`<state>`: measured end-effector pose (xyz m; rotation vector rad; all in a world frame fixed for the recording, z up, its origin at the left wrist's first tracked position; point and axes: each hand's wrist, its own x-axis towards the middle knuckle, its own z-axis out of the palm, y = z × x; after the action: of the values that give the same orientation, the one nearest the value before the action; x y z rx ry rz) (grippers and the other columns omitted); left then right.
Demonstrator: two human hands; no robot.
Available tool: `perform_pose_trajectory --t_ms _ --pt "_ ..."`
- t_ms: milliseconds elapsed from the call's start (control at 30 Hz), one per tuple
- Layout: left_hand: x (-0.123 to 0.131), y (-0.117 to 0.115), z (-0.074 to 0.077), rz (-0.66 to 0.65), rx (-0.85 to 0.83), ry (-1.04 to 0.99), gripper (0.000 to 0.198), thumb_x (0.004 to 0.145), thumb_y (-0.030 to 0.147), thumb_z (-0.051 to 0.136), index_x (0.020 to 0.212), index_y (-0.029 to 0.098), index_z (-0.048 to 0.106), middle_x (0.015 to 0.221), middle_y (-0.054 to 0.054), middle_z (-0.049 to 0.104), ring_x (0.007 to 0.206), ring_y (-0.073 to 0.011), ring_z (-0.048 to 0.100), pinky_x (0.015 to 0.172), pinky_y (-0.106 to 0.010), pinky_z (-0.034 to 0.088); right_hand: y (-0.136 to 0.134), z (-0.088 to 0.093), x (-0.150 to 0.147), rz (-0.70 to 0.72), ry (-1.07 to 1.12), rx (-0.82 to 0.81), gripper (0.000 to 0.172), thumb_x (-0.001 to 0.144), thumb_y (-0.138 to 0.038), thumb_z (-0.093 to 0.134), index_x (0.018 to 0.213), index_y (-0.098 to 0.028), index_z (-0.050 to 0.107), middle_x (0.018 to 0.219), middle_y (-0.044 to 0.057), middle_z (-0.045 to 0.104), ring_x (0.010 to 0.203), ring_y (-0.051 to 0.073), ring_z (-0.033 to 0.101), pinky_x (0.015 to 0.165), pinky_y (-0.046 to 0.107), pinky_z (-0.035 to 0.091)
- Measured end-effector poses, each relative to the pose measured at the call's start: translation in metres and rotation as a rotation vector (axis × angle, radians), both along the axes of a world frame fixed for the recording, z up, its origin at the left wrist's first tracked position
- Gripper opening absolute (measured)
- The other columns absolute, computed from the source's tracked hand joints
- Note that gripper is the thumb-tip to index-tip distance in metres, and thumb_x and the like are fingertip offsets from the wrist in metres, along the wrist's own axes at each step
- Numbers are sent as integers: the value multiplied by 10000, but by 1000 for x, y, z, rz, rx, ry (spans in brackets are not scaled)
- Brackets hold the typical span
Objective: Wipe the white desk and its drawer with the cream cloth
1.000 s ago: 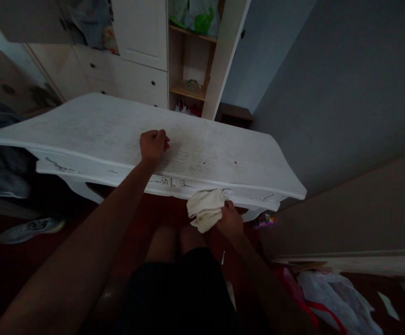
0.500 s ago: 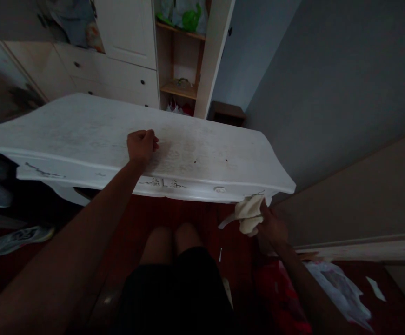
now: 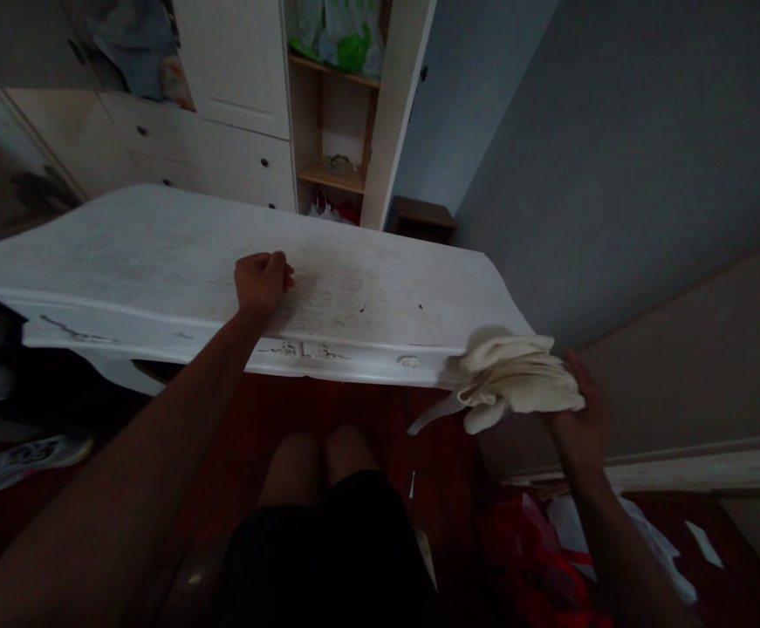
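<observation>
A white desk (image 3: 176, 253) with smudged dark marks on its top spans the view, with carved drawers along its front. My left hand (image 3: 263, 281) rests on the desktop as a closed fist; whether anything is inside it is hidden. At the desk's right front corner, my right hand (image 3: 579, 410) grips a bunched cream cloth (image 3: 516, 375). The cloth lies over the corner and front edge, and a strip of it hangs down on the left. Two small dark specks sit on the desktop between my hands.
Behind the desk stands a white cabinet (image 3: 236, 70) with an open shelf section holding plastic bags (image 3: 346, 39). A grey wall (image 3: 647, 157) rises at the right. On the red floor are a shoe (image 3: 23, 462) at left and red and white bags (image 3: 516, 532) at right.
My right hand has moved up and to the right with the cloth, from below the desk's front edge to its right corner. My left fist stays on the desktop.
</observation>
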<state>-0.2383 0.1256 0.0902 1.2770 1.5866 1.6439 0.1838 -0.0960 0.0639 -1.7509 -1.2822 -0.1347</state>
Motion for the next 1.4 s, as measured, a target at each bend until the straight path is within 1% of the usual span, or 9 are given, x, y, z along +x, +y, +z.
perform_pose_trajectory --t_ms 233,333,467,633,900,967,1067,1200,1400 --pt "-1 -2 1 -2 -14 -3 277 773 324 535 539 195 608 466 -16 559 422 -117 512 448 -238 418 53 66 -21 75 102 354 626 771 -359 627 1349 -137 529 1330 176 579 1196 301 585 1019 472 441" --pt "-2 -1 -1 -12 -4 -13 277 763 345 529 552 187 615 476 -21 567 427 -121 524 454 -234 429 95 77 -36 168 18 407 659 787 -299 598 1397 -114 432 1368 207 512 1223 296 548 1029 464 423" --pt "-3 0 -3 -6 14 5 270 749 348 511 566 180 618 471 -18 572 439 -120 540 461 -214 432 146 53 -65 285 -109 294 686 765 -290 604 1406 -155 399 1359 164 490 1268 307 469 1067 520 366" --pt "-3 -1 -2 -14 10 -13 273 737 353 507 559 176 613 452 -10 562 417 -121 530 436 -211 422 177 8 -98 566 -308 -111 803 755 -311 640 1474 -141 323 1330 174 508 1258 319 459 1057 533 385" --pt "-2 -1 -1 -27 14 -35 284 752 357 515 557 173 611 452 -11 560 416 -112 522 436 -205 416 174 17 -72 818 56 -236 925 758 -489 715 1518 -198 274 1558 131 349 1409 255 359 1138 483 306" --pt "-2 -1 -2 -28 19 -33 294 757 362 505 560 172 611 452 -9 559 415 -111 520 438 -206 413 174 17 -54 784 197 -202 834 742 -495 735 1448 -189 414 1467 134 486 1323 244 473 1092 465 373" --pt "-2 -2 -1 -23 19 -25 293 756 354 498 561 167 613 452 -9 559 415 -112 518 440 -209 411 180 11 -25 551 482 -10 458 754 -471 715 1088 -158 690 1033 85 728 956 176 658 892 351 514" --pt "-1 -3 0 -13 17 -33 290 751 349 503 562 159 613 455 -11 555 415 -111 520 435 -210 411 190 6 0 269 855 223 260 735 -414 706 653 -178 633 581 -37 597 516 69 515 488 182 432" --pt "-2 -1 -2 -10 15 -38 289 758 347 510 561 160 609 450 -11 555 410 -108 515 426 -208 405 187 4 -3 332 754 161 294 748 -394 704 581 -189 575 459 -62 500 399 53 383 370 177 294"
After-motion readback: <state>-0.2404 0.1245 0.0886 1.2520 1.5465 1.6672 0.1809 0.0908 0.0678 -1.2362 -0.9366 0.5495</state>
